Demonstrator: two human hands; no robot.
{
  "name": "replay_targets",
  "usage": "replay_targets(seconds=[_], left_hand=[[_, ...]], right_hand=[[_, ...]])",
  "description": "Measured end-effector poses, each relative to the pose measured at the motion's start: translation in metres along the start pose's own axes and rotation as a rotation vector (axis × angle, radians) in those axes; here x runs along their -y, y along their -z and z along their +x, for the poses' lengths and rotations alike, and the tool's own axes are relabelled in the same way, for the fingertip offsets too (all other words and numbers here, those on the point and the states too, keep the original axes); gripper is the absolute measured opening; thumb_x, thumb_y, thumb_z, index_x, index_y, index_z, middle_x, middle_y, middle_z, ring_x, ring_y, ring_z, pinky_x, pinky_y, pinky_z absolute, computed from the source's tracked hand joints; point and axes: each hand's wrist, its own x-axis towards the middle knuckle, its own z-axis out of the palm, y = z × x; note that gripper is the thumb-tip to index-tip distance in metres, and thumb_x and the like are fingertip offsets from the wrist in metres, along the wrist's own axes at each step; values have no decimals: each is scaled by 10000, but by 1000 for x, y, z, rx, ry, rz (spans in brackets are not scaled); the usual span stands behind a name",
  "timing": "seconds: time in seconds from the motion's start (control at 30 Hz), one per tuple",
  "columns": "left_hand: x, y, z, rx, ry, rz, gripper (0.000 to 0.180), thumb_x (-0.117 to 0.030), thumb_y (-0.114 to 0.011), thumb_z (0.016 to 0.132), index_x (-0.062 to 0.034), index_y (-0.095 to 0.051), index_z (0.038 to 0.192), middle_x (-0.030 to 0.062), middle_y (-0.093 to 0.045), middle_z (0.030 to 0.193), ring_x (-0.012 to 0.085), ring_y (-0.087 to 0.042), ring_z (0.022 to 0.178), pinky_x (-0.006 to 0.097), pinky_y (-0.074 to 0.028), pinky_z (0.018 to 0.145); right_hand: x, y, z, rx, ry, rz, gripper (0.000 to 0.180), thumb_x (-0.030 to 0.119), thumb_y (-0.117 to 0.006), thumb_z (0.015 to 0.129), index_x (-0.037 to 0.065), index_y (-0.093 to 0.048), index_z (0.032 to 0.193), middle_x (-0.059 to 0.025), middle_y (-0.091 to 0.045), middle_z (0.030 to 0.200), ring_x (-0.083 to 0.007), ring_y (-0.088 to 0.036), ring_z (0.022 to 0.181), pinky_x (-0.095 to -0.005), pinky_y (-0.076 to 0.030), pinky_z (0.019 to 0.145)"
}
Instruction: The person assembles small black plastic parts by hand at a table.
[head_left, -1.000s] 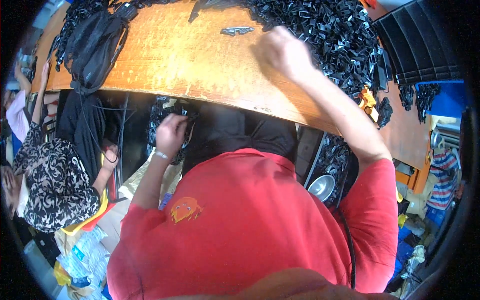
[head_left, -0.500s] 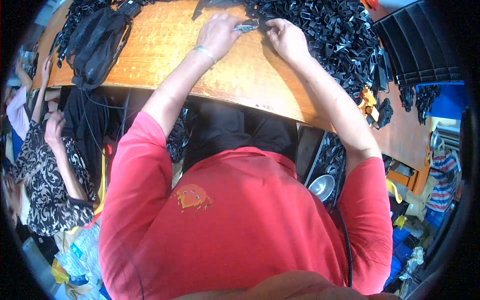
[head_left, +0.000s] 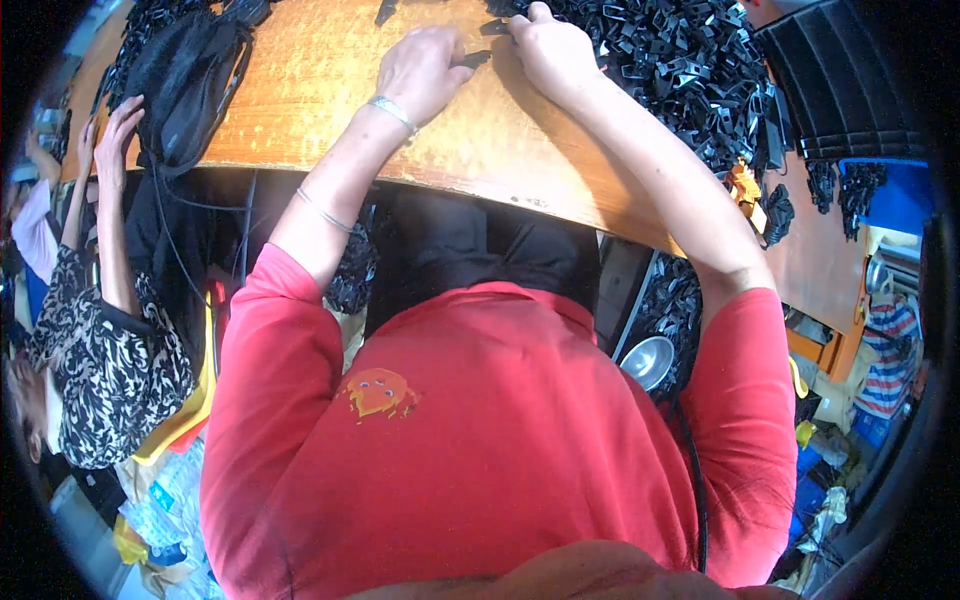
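Observation:
My left hand (head_left: 424, 72) is closed over the wooden table, its thumb and fingers pinching a small dark piece (head_left: 478, 60) that sticks out to the right. Just beyond and to the right, my right hand (head_left: 552, 55) is closed too, with a small black piece (head_left: 494, 27) at its fingertips. A narrow gap separates the two pieces. Their exact kind is too small to make out. Right beside my right hand lies a big heap of small black plastic pieces (head_left: 680, 75), some with shiny edges.
A black mesh bag (head_left: 185, 90) lies at the table's (head_left: 310, 100) left. At right stand a black ribbed tray (head_left: 850, 85) and a small orange-yellow object (head_left: 744, 187). A metal bowl (head_left: 648, 363) sits below the table edge. A co-worker in a patterned top (head_left: 120, 375) is at left.
My hands have drawn slightly apart; a silvery-dark piece was between them before. My right hand has moved a little up and left. The co-worker's hand has risen to the table edge.

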Motion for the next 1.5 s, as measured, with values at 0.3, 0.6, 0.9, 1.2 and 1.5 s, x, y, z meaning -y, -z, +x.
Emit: replay_targets(seconds=[0.3, 0.6, 0.9, 1.2, 1.5], left_hand=[[6, -5, -15, 47, 403, -937, 328, -17, -779, 870, -39, -667, 1177, 53, -595, 968, 177, -624, 882, 319, -544, 763], [-11, -12, -56, -8, 281, -398, 208, -108, -815, 885, -65, -747, 1077, 43, -726, 1038, 152, -694, 929, 311, -574, 823], [-19, -2, -69, -62, 50, -194, 276, -163, -820, 865, -99, -773, 1130, 97, -729, 1145, 278, -666, 1104, 383, -522, 1005], [-15, 1, -68, -116, 16, -148, 203, -157, -840, 839, -94, -788, 1024, 67, -703, 998, 264, -622, 979, 374, -517, 889], [-17, 11, -80, -119, 60, -140, 202, -171, -845, 841, -86, -778, 1012, 71, -682, 947, 268, -606, 936, 382, -503, 834]], right_hand=[[-10, 9, 8, -164, 29, 37, 336, 192, -683, 892, 24, -640, 1180, -218, -680, 1031, -375, -735, 825, -469, -598, 710], [19, 11, -56, 1, -9, 303, 223, 195, -659, 872, -22, -697, 900, -293, -717, 843, -449, -722, 820, -529, -578, 777], [14, 67, -65, 348, -181, 436, 433, 322, -706, 911, -55, -689, 1125, -297, -740, 1031, -461, -720, 1014, -501, -581, 886], [-2, 53, -90, 40, 224, 305, 247, 175, -647, 953, 141, -740, 1179, -122, -675, 1134, -349, -735, 935, -462, -605, 803], [-1, 38, -71, 125, 411, 288, 286, 262, -739, 947, 209, -732, 1228, -33, -682, 1078, -262, -738, 903, -380, -615, 790]])
